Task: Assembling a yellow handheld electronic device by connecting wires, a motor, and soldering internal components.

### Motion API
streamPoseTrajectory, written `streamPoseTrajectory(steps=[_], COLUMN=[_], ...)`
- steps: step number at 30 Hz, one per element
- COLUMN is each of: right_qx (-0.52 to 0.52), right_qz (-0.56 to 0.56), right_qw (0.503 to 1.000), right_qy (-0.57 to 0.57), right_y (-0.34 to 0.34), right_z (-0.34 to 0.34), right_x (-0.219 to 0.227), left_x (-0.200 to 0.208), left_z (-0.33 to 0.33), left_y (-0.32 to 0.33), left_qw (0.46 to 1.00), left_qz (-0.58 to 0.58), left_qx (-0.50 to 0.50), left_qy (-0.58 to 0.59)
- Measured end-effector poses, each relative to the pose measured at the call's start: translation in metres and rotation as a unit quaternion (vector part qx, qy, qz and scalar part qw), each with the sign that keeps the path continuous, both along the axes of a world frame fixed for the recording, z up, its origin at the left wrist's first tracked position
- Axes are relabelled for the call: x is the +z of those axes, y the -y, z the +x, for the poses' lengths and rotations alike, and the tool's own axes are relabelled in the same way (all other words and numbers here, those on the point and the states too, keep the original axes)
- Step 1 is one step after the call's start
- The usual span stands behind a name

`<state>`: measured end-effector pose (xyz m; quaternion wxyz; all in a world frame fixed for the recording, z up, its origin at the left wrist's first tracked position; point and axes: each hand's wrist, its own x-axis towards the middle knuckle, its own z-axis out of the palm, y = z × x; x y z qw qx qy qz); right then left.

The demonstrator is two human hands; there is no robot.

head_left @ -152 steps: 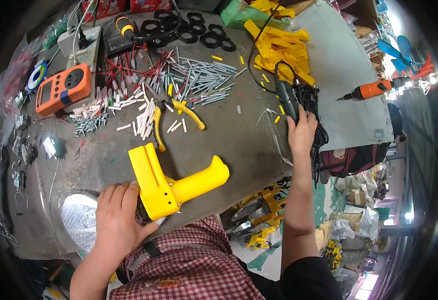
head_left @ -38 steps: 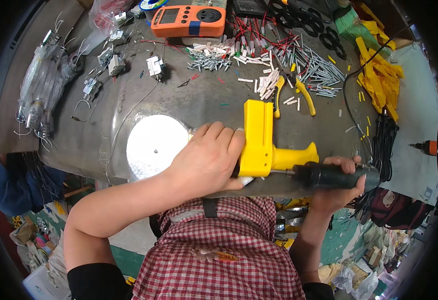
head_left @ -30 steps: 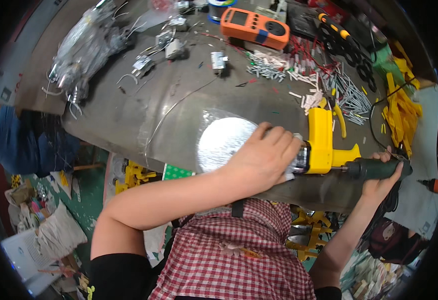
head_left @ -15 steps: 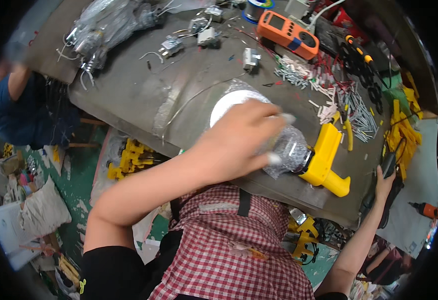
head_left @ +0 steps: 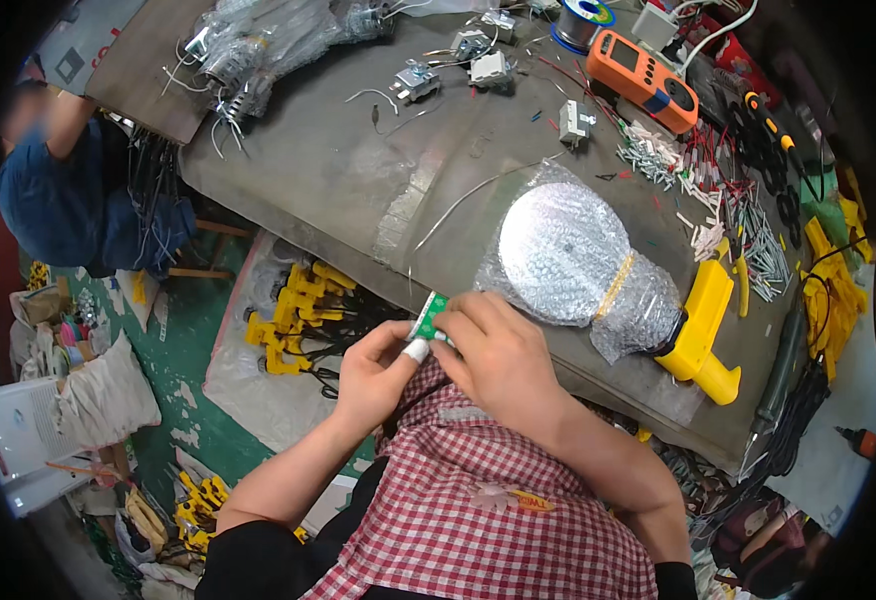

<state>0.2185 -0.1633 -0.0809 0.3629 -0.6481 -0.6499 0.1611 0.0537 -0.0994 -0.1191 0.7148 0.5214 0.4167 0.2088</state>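
Close to my body, at the table's near edge, both hands pinch a small green-and-white packet (head_left: pixel 435 310). My left hand (head_left: pixel 373 375) is closed at its lower left side, with a white covering on the thumb tip. My right hand (head_left: pixel 498 350) is closed at its right side, its fingers bent over the packet. Beyond them lies a round, bulb-shaped piece in bubble wrap (head_left: pixel 563 250), with a yellow band around its neck. A yellow pistol-shaped handle (head_left: pixel 703 325) sticks out of the wrap. Neither hand touches it.
A dark-handled soldering iron (head_left: pixel 784 365) lies at the right edge. Behind are an orange meter (head_left: pixel 643 80), a solder spool (head_left: pixel 582 22), loose small metal parts (head_left: pixel 758 230) and bagged parts (head_left: pixel 278 55). Yellow parts (head_left: pixel 303 310) sit below the table; a person (head_left: pixel 58 205) sits at left.
My left hand has come back from the wrapped piece to the near edge. My right hand has left the tool at the right and joined it at the packet. The view has shifted.
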Motion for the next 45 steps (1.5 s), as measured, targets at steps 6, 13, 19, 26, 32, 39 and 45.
streamPoseTrajectory(steps=[6,13,19,26,32,39,45], right_qx=[-0.005,-0.028,-0.187,-0.532,-0.367,-0.279,-0.304], right_qz=[-0.003,-0.025,0.032,-0.022,-0.078,-0.226,-0.015], right_qw=[1.000,0.999,0.980,0.841,0.927,0.928,0.936], right_qy=[0.003,-0.035,-0.056,0.092,-0.022,0.099,0.179], right_y=[-0.006,-0.004,0.027,0.130,0.155,0.183,0.170], right_z=[-0.007,0.001,0.042,0.153,0.159,0.153,0.169], right_x=[-0.003,0.003,0.045,0.037,0.048,0.066,0.033], left_x=[0.012,0.021,0.032,0.097,0.093,0.101,0.103], left_z=[-0.001,0.007,-0.006,0.100,0.176,0.192,0.131], left_y=[-0.011,-0.014,-0.047,-0.046,-0.067,-0.085,-0.057], left_qw=[0.945,0.930,0.899,0.734,0.579,0.627,0.531], left_qz=[0.309,0.336,0.414,0.595,0.659,0.600,0.736], left_qx=[-0.063,-0.095,-0.078,-0.319,-0.468,-0.482,-0.419], left_qy=[-0.092,-0.119,-0.120,-0.070,-0.113,-0.121,-0.011])
